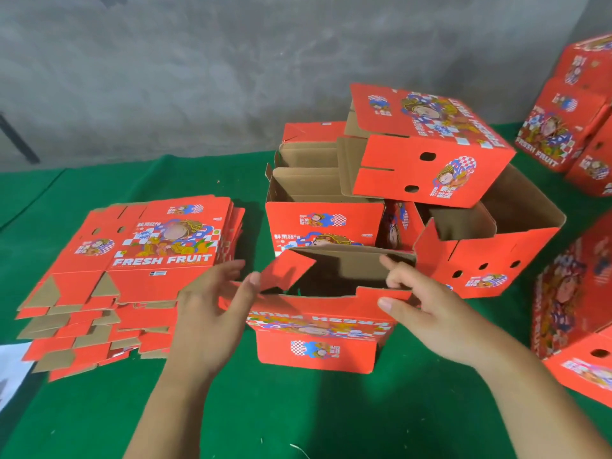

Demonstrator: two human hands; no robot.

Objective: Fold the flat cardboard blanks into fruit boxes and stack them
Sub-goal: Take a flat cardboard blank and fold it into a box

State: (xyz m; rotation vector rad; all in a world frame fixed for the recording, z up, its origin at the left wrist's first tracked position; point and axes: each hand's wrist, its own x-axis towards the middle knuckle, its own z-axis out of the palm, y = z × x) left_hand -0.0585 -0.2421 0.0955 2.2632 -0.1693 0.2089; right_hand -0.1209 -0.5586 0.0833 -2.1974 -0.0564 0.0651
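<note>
"FRESH FRUIT" stands in white capitals on the top sheet of the stack of flat blanks (132,260), left of the half-folded box (318,329). Above those words a line of Chinese characters shows, too small to read surely. The half-folded box bears the same "FRESH FRUIT", upside down, along its near wall. Behind it, the tilted box (433,144) carries the words down its right edge. Far right of it, a stacked box (546,140) reads "FRESH FRUIT" too.

Bare green felt tabletop (331,415) lies open in front; the stack of flat red cardboard blanks (132,276) blocks the left, folded red printed boxes (427,144) crowd behind and right.
</note>
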